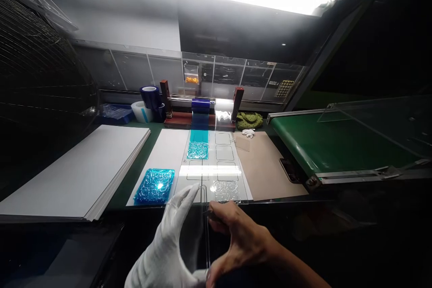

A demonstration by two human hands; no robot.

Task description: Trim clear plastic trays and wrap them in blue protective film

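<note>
Clear rigid sheet (pixel 194 245) stands on edge between the hands, just past the fingertips of the white-gloved left grip (pixel 162 245), whose fingers are pressed together along its left side. Right grip (pixel 239 238), bare, is spread in a wide C at the sheet's right side, thumb up top, fingers low; can't tell if it's actually clamping. Small dark item sits near the right thumb, too blurred to call. Left to right behind them: wire fan guard (pixel 43 76); stack of white boards (pixel 77 171) on the dark green counter (pixel 118 193); blue tray (pixel 114 114) with clear plastic bagging in it; rolls of blue film (pixel 150 96) and white tape (pixel 141 111). Next, a white sheet (pixel 162 157) with a textured blue film piece (pixel 154 186) on it, then a marked template sheet (pixel 222 166) carrying a teal film piece (pixel 197 150) and a clear textured piece (pixel 226 191). Behind these, a roller stand (pixel 165 99) holds blue and clear film, and a clear bin (pixel 191 73) on the back wall holds yellow parts. Further right: green cloth (pixel 249 120), white gloves (pixel 248 132), tan mat (pixel 266 162), phone (pixel 290 170), green conveyor belt (pixel 337 148).
</note>
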